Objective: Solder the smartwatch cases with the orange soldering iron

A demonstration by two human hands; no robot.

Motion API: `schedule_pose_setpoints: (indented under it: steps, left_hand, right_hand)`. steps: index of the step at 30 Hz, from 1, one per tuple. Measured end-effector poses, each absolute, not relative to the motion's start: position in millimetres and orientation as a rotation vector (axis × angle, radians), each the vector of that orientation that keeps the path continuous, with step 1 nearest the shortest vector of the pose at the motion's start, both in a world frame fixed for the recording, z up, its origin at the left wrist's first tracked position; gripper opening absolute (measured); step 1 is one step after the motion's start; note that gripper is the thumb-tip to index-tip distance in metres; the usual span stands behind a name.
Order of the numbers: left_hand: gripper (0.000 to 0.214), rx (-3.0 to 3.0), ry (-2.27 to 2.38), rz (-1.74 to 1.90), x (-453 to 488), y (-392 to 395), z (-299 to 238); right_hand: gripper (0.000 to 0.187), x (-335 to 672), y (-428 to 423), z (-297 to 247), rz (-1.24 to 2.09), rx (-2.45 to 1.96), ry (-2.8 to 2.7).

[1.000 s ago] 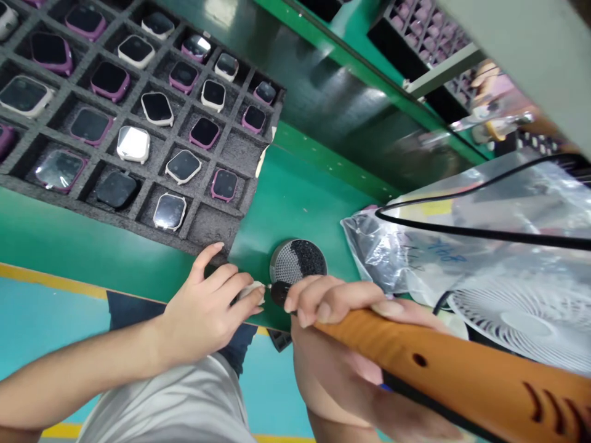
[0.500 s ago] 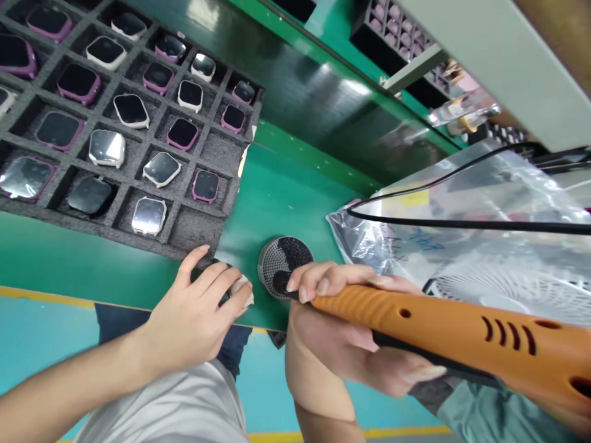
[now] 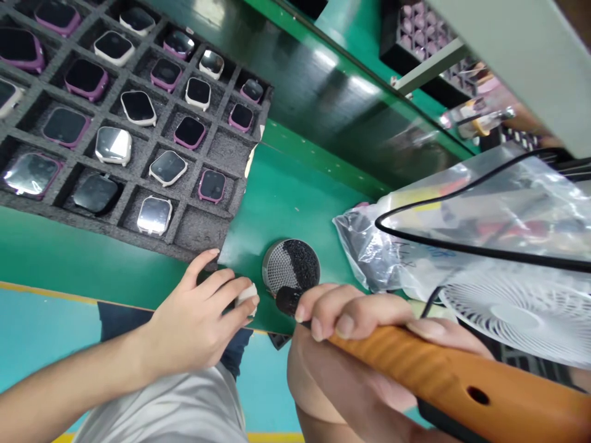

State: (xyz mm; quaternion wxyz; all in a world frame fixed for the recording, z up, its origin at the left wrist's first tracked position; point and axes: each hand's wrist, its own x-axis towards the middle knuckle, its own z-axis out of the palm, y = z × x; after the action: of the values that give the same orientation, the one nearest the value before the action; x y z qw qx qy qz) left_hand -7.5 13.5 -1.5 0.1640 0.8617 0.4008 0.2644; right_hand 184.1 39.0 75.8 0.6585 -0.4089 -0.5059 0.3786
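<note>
My left hand (image 3: 203, 320) rests at the table's front edge, its fingers curled around a small white piece (image 3: 249, 299) that is mostly hidden under them. My right hand (image 3: 355, 326) is wrapped around an orange handheld power tool (image 3: 429, 363), apparently an electric screwdriver. The tool's black tip (image 3: 289, 300) points left, over the near rim of a round dish (image 3: 277, 267). That dish has a dotted metal surface, with small black bits heaped on its right half. Left of it lies a dark foam tray (image 3: 198, 231) holding watches with purple or white cases, such as the white watch (image 3: 154, 215).
On the right are a clear plastic bag (image 3: 443, 227), a black cable (image 3: 480, 246) looping across it, and a white fan grille (image 3: 517, 317). Behind the green table (image 3: 295, 209) runs a dark, shiny strip (image 3: 337, 86). Another tray with pink pieces (image 3: 425, 31) stands farther back.
My right hand and the orange tool have swung nearer and lower at the handle end, uncovering more of the dish and fan grille. The left hand keeps its hold, and the view has shifted slightly.
</note>
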Motion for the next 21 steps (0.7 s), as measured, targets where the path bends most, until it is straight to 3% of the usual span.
schedule_pose_setpoints:
  steps: [10, 21]
  left_hand:
    - [0.025, 2.463, 1.160, 0.782, -6, 15, -1]
    - [0.026, 2.459, 1.171, 0.764, -5, 15, -1]
  right_hand:
    - [0.040, 179, 32, 74, 1.021, -0.998, -1.114]
    - [0.037, 168, 37, 72, 0.940, -0.961, -1.164]
